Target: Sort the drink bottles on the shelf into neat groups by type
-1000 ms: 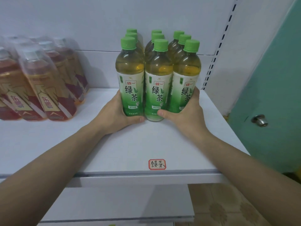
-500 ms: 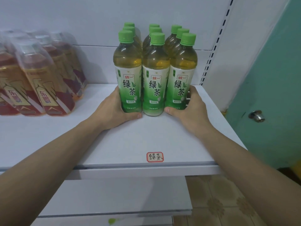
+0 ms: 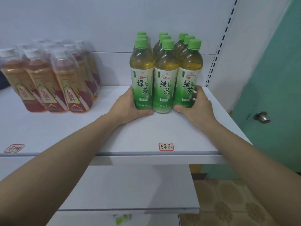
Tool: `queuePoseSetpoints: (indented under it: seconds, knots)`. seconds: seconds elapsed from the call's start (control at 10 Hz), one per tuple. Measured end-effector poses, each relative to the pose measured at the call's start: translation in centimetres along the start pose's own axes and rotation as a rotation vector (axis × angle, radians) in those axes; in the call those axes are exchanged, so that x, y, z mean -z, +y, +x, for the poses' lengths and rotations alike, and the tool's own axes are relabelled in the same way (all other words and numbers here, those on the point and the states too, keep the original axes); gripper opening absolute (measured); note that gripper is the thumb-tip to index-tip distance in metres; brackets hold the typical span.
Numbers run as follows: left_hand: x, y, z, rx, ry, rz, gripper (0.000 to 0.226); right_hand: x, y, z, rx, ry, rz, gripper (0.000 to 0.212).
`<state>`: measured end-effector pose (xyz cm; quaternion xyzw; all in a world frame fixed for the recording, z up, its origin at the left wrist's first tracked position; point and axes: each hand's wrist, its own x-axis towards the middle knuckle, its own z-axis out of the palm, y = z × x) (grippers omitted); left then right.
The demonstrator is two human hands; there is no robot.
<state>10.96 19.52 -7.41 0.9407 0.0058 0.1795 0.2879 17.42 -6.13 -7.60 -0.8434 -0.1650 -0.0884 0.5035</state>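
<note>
Clearly 绿茶 — green tea bottles [image 3: 165,75], shelf tag [image 3: 166,146] alike

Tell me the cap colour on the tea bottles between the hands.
Green caps, clearest in the head view.

The green tea bottles [image 3: 166,75] are standing in three rows toward the right of the shelf [image 3: 138,132], with the energy drink bottles [image 3: 53,79] sitting well apart at the left. The left hand [image 3: 128,108] and right hand [image 3: 197,105] are flanking the tea group. A label sticker [image 3: 166,146] is lying before it at the front edge; another sticker [image 3: 14,148] is lying before the energy drinks.
</note>
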Motion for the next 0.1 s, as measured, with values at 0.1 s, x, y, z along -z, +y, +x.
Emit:
queuePoseSetpoints:
  seconds: [0.1]
  knots:
    - [0.71, -0.51, -0.23, 0.03, -0.089, 0.102, 0.111, 0.36, -0.57, -0.48, -0.004, 0.074, 0.034, 0.1]
